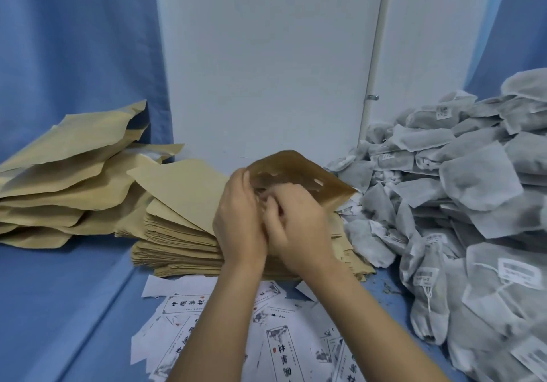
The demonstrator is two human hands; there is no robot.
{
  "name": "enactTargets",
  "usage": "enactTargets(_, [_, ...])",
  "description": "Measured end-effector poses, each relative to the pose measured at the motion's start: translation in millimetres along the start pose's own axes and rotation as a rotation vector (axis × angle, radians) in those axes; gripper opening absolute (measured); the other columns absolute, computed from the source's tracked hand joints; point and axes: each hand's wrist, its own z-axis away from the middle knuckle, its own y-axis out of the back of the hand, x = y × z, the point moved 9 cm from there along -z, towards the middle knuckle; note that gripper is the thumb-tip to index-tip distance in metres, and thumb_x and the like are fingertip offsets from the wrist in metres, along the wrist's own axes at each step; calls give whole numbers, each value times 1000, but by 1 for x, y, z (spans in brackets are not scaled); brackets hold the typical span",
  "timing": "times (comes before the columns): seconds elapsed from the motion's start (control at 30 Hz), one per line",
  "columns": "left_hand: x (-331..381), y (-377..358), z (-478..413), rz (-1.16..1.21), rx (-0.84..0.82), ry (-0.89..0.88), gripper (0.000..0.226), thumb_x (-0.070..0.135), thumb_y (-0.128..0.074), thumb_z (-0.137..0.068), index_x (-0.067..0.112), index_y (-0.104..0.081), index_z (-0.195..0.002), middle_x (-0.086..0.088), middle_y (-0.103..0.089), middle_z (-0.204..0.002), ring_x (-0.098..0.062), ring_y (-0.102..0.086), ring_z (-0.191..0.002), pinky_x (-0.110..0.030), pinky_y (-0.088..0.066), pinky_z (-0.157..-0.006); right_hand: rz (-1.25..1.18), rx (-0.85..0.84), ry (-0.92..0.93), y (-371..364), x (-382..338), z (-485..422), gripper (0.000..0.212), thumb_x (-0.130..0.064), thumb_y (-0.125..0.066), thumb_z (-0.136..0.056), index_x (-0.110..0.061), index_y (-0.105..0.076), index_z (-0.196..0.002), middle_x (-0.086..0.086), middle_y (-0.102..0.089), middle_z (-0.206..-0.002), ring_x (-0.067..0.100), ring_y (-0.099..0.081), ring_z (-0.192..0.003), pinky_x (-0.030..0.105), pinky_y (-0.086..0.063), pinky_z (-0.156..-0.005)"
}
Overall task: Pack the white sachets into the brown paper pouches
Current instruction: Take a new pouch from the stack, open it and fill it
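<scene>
A thin brown paper pouch (307, 171) is gripped at its mouth by the curled left hand (239, 218) and right hand (296, 227) at centre, white mesh sachets (444, 189) heaped at three o'clock; a tear could be caused by overstretching

held flat paper pouch (307, 171): warm brown, darker than stack
stacked flat paper pouches (180, 233): pale tan, plain
heaped mesh sachets (473, 180): grey-white, small white tags
loose paper labels (284, 349): white, black characters, grey ink pictures, red seals
cloth-covered tabletop (59, 307): plain blue
</scene>
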Motion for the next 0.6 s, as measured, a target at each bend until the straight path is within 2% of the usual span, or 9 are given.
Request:
enactTargets(0.07, [-2, 7, -10, 30, 68, 19, 33, 24, -36, -101, 7, -60, -118, -11, -67, -109, -33, -61, -96, -29, -35, -71, 22, 57, 256, 6, -20, 19, 19, -12, -51, -84, -3, -65, -74, 6, -58, -65, 23, -53, -59, 34, -43, -51])
enactTargets(0.17, [-5, 22, -20, 51, 175, 5, 34, 22, -35, -102, 4, -60, -116, -15, -67, -103, -35, -61, -91, -26, -33, -68, 49, 15, 324, 3, -10, 32, 17, -19, -59, -80, -6, -68, -77, 2, -61, -67, 21, -58, -59, 33, -46, -46])
enactTargets(0.23, [-8, 31, -22, 65, 224, -4, 34, 21, -35, -102, 3, -61, -113, -16, -68, -95, -33, -61, -85, -18, -27, -63, 131, -133, 277, -12, 5, 33, 29, -37, -65, -80, -9, -71, -86, 0, -68, -79, 19, -64, -74, 31, -52, -58])
enactTargets(0.3, [-9, 35, -20, 79, 248, -4, 34, 22, -35, -102, 3, -61, -114, -15, -69, -95, -30, -61, -85, -15, -27, -65, 184, -310, 237, -29, 18, 35, 39, -50, -72, -76, -14, -75, -92, -2, -73, -95, 19, -67, -91, 29, -53, -77])
enactTargets(0.37, [-8, 36, -18, 90, 252, -15, 35, 22, -34, -102, 3, -62, -113, -15, -69, -95, -31, -61, -84, -14, -26, -65, 212, -386, 209, -36, 27, 37, 30, -48, -72, -78, -19, -78, -86, -4, -74, -100, 18, -67, -96, 29, -50, -87])
enactTargets(0.43, [-6, 34, -15, 101, 245, -26, 35, 23, -34, -102, 3, -62, -111, -15, -69, -92, -32, -61, -82, -16, -27, -63, 220, -447, 112, -38, 43, 37, 26, -45, -64, -85, -23, -78, -87, -6, -73, -105, 17, -64, -104, 30, -43, -96])
enactTargets(0.5, [-7, 33, -13, 118, 241, -13, 35, 24, -34, -102, 4, -61, -110, -14, -68, -90, -31, -61, -80, -18, -27, -61, 197, -529, -14, -40, 63, 42, 36, -57, -57, -86, -30, -74, -103, -11, -68, -118, 11, -55, -117, 30, -28, -109])
enactTargets(0.53, [-9, 33, -12, 131, 241, -1, 35, 24, -34, -102, 4, -62, -110, -14, -68, -89, -31, -61, -80, -18, -28, -61, 180, -553, -51, -41, 70, 46, 44, -64, -55, -83, -33, -71, -109, -14, -65, -121, 6, -51, -120, 28, -21, -112])
enactTargets(0.6, [-11, 32, -10, 155, 238, 15, 34, 24, -34, -102, 5, -62, -109, -14, -68, -87, -32, -60, -79, -19, -28, -60, 160, -544, -72, -41, 77, 49, 48, -66, -56, -80, -33, -70, -111, -16, -66, -120, 4, -52, -118, 26, -20, -112])
